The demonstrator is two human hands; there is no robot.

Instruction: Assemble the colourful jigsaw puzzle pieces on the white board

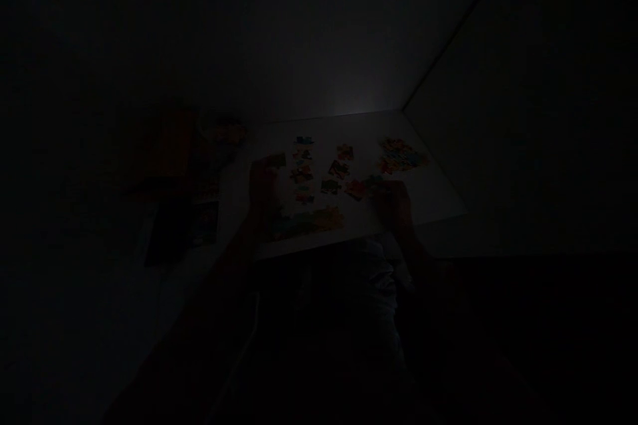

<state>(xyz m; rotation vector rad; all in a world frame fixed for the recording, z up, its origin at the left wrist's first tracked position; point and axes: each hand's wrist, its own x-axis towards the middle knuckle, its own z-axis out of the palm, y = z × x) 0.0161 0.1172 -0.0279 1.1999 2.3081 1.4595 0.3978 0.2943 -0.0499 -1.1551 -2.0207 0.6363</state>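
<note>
In this dark feed I make out the left hand (pixel 264 189) touching a jigsaw piece (pixel 276 161), and the right hand (pixel 393 206) just behind a second jigsaw piece (pixel 373 182) on a white board (pixel 438 202); I cannot tell whether either hand is closed

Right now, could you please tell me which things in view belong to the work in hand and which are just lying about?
In use: left hand holding a jigsaw piece; right hand at the loose pieces; joined pieces.
Lying about: dim orange object; dark box, both too dim to identify.

Jigsaw pieces (pixel 319 169) on a board (pixel 428 196), joined section (pixel 306 222) near its front edge, apparently a box (pixel 167 143) leftward
</note>
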